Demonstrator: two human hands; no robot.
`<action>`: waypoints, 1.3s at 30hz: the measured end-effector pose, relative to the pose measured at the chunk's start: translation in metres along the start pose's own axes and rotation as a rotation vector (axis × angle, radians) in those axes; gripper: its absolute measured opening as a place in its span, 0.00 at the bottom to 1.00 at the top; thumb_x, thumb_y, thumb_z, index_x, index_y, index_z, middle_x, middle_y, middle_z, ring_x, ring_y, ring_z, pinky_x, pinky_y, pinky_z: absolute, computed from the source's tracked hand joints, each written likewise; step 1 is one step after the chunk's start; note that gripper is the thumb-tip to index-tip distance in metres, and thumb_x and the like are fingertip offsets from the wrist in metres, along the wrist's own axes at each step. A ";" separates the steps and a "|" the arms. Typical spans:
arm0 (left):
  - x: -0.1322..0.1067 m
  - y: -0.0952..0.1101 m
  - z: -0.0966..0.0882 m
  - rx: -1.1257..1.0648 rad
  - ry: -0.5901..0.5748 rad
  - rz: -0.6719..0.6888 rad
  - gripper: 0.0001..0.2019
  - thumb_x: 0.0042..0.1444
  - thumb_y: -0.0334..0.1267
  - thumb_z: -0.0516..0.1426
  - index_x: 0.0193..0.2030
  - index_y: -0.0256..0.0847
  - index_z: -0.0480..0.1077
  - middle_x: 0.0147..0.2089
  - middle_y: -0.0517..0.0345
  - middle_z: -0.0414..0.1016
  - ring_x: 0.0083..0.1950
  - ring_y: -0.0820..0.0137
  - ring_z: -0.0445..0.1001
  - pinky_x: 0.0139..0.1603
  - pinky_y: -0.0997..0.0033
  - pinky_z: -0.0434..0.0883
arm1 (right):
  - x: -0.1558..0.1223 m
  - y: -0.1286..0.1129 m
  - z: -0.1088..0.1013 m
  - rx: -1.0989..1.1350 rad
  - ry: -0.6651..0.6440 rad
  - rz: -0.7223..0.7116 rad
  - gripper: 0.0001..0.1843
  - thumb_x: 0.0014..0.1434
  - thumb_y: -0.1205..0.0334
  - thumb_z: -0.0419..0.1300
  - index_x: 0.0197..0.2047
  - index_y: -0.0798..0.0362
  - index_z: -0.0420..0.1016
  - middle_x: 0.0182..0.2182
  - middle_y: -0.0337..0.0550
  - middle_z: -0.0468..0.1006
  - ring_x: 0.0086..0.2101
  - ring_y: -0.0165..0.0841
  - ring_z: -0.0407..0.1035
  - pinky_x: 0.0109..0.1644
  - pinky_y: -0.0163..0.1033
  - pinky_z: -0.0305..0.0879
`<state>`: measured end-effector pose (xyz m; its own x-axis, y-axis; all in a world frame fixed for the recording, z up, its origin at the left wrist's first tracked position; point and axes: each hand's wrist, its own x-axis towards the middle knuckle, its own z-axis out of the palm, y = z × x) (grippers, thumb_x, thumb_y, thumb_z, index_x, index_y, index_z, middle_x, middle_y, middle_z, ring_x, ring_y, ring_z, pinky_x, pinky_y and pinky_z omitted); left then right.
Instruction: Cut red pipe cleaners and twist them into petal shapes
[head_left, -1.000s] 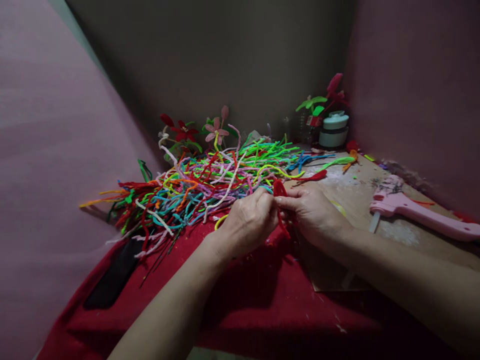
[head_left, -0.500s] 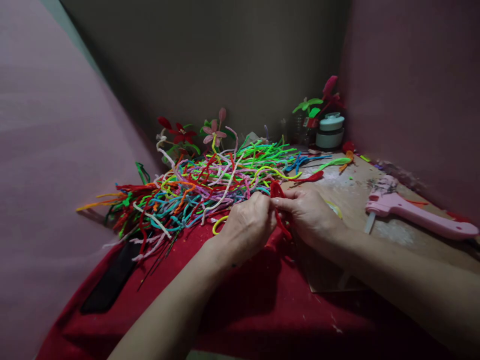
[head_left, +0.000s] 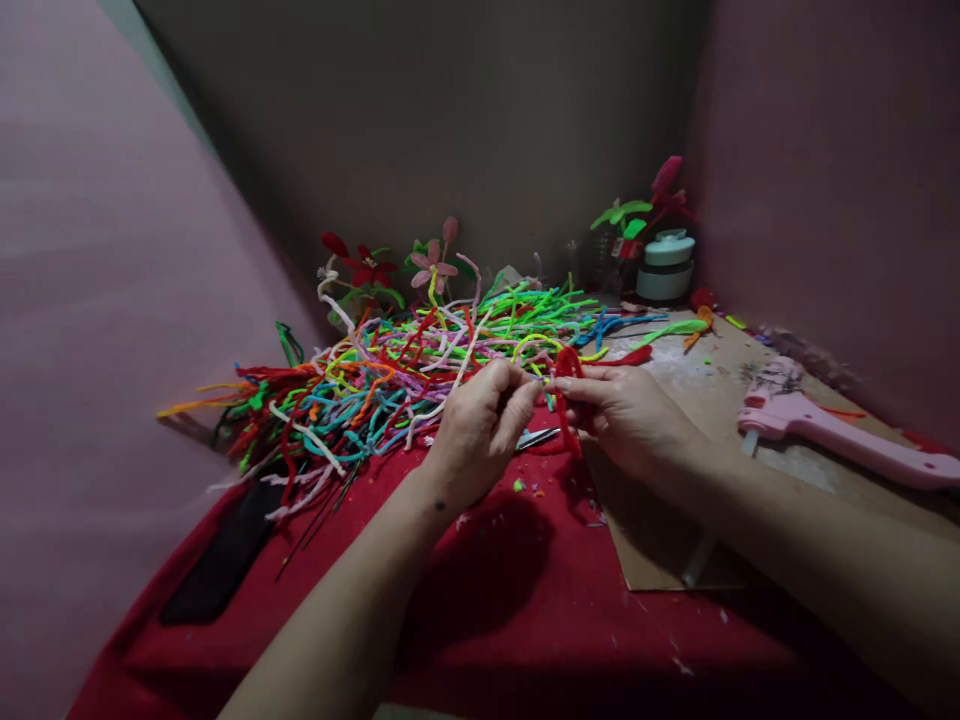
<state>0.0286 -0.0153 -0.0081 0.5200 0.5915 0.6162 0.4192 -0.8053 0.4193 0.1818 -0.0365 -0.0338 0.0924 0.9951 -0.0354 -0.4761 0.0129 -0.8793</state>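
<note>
My right hand (head_left: 637,415) is closed on a red pipe cleaner (head_left: 568,365), pinching it between thumb and fingers. The pipe cleaner is bent into a narrow upright loop, and part of it hangs below the fingers. Just to its left, my left hand (head_left: 484,430) is closed in a pinch, thumb against forefinger. Whatever sits between those left fingertips is too small to make out. Beneath the hands lies a pointed metal tool (head_left: 538,438), partly covered. A large heap of coloured pipe cleaners (head_left: 405,375) spreads behind and left of my hands.
On the right, a pink glue gun (head_left: 832,425) rests on a brown board (head_left: 637,550). A black flat object (head_left: 221,555) lies on the red cloth (head_left: 337,640) at left. Pipe-cleaner flowers (head_left: 433,268) and a lidded jar (head_left: 666,265) stand at the back.
My left hand has drawn a little left, opening a gap from the red loop, which stays in my right hand. The metal tool and scraps below have come into sight.
</note>
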 end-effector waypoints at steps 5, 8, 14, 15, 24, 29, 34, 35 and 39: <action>0.000 -0.008 0.008 0.067 -0.060 0.070 0.08 0.51 0.24 0.50 0.35 0.38 0.64 0.29 0.61 0.65 0.30 0.76 0.63 0.32 0.77 0.64 | 0.001 0.002 -0.002 0.060 -0.034 0.002 0.05 0.40 0.68 0.64 0.21 0.57 0.71 0.16 0.35 0.66 0.17 0.23 0.57 0.20 0.33 0.51; -0.001 -0.006 0.013 0.073 -0.065 0.126 0.06 0.53 0.25 0.51 0.36 0.38 0.66 0.31 0.59 0.67 0.33 0.75 0.66 0.34 0.76 0.66 | -0.001 0.000 -0.001 0.059 -0.045 -0.013 0.04 0.40 0.68 0.64 0.20 0.56 0.71 0.15 0.35 0.66 0.17 0.23 0.57 0.20 0.32 0.50; -0.003 -0.013 0.016 0.263 -0.048 0.328 0.11 0.58 0.27 0.50 0.45 0.40 0.68 0.39 0.55 0.69 0.39 0.75 0.69 0.38 0.77 0.67 | 0.002 0.005 -0.003 0.091 -0.058 0.018 0.08 0.39 0.71 0.62 0.15 0.56 0.68 0.13 0.36 0.65 0.17 0.24 0.57 0.20 0.33 0.50; -0.003 -0.014 0.015 0.313 -0.060 0.379 0.11 0.58 0.28 0.49 0.44 0.39 0.69 0.39 0.55 0.69 0.38 0.75 0.69 0.37 0.78 0.67 | 0.003 0.006 -0.004 0.122 -0.068 0.039 0.06 0.40 0.71 0.62 0.16 0.56 0.70 0.14 0.36 0.66 0.17 0.24 0.58 0.21 0.33 0.52; -0.008 -0.013 0.015 0.432 -0.118 0.459 0.10 0.59 0.31 0.50 0.45 0.41 0.69 0.43 0.54 0.69 0.38 0.74 0.69 0.33 0.77 0.67 | 0.005 0.003 -0.002 0.211 0.033 0.183 0.06 0.40 0.74 0.60 0.17 0.57 0.71 0.17 0.38 0.70 0.20 0.24 0.60 0.24 0.33 0.56; -0.006 -0.010 0.021 0.098 -0.081 0.432 0.07 0.58 0.29 0.52 0.40 0.37 0.70 0.44 0.52 0.71 0.44 0.74 0.72 0.41 0.76 0.71 | 0.007 0.005 -0.002 0.209 -0.011 0.202 0.06 0.37 0.75 0.59 0.15 0.57 0.70 0.16 0.39 0.69 0.19 0.25 0.59 0.22 0.32 0.54; -0.001 -0.004 0.014 -0.096 -0.110 0.324 0.11 0.59 0.28 0.50 0.43 0.40 0.71 0.42 0.53 0.75 0.43 0.74 0.74 0.43 0.74 0.73 | 0.008 0.006 -0.004 0.156 -0.062 0.069 0.08 0.36 0.73 0.60 0.13 0.55 0.67 0.14 0.36 0.64 0.19 0.25 0.56 0.22 0.33 0.51; -0.001 -0.003 0.013 -0.157 -0.115 0.254 0.11 0.59 0.28 0.50 0.45 0.41 0.71 0.40 0.54 0.76 0.41 0.74 0.75 0.40 0.75 0.73 | 0.007 0.006 -0.004 0.132 -0.077 0.037 0.08 0.36 0.73 0.60 0.13 0.54 0.66 0.13 0.36 0.64 0.18 0.25 0.55 0.22 0.34 0.51; -0.004 0.000 0.010 -0.478 -0.017 -0.066 0.10 0.55 0.32 0.56 0.44 0.41 0.67 0.30 0.62 0.75 0.27 0.75 0.74 0.23 0.79 0.72 | 0.002 0.004 -0.002 -0.020 -0.110 -0.028 0.08 0.39 0.70 0.58 0.13 0.53 0.66 0.13 0.36 0.64 0.18 0.26 0.56 0.23 0.35 0.52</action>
<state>0.0337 -0.0176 -0.0175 0.5177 0.6394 0.5684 0.0646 -0.6917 0.7193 0.1819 -0.0344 -0.0386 0.0087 0.9991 0.0407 -0.4571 0.0402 -0.8885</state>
